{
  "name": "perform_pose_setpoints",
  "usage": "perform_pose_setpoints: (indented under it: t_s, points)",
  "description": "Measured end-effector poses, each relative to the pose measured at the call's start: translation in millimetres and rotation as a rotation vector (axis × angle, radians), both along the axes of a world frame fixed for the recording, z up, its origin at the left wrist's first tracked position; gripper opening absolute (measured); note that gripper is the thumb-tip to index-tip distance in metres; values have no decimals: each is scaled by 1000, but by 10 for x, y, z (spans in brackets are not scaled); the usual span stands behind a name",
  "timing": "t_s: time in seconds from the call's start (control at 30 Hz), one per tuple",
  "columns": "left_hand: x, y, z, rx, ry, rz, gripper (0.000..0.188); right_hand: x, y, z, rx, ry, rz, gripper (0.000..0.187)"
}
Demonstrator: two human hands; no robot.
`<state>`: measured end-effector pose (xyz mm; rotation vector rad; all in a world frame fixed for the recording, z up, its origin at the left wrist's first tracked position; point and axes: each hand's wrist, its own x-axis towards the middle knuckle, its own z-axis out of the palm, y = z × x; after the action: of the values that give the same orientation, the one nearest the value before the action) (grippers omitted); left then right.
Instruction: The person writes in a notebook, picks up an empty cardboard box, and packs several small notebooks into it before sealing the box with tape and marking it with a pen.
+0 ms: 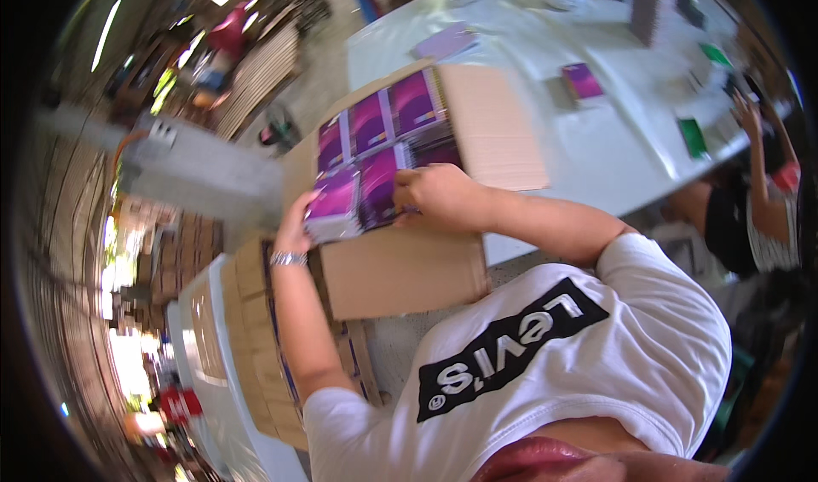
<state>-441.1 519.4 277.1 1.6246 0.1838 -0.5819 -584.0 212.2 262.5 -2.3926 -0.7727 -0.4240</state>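
Several stacks of purple notebooks (372,123) lie in rows inside an open cardboard box (400,273). My left hand (296,223) grips the outer side of the glossy front-left notebook stack (335,203), its fingers partly hidden by it. Curled over the right edge of the neighbouring front notebook stack (378,180) is my right hand (440,196), thumb and fingers closed at that edge. Beside this hand, a lower dark purple stack (438,152) shows in the right part of the box. The far row of stacks sits level with the box's rim.
A covered table (503,26) extends behind and right, bearing a small purple notebook stack (583,84), a flat lilac pad (446,41) and a green item (693,138). Another person (758,175) is at the right edge. Cardboard boxes (256,337) line the left near side. A grey beam (204,171) stands left.
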Motion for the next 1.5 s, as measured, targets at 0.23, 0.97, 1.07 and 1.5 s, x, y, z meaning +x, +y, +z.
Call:
perform_pose_setpoints:
  t_s: [0.23,0.97,1.07,1.5]
  points:
    - [-117,28,-85,510,-683,-220,47,708,-2515,-766,233,-158,-1056,38]
    - [-772,-775,-468,864,-1301,-145,29,-422,-340,45,-41,-660,-590,69]
    - [-874,-480,-393,382,-1217,-150,21,-482,237,-172,-214,-331,-626,58]
    - [-351,1049,-1090,691,-1392,-481,91,-922,119,-1126,531,113,-1049,54]
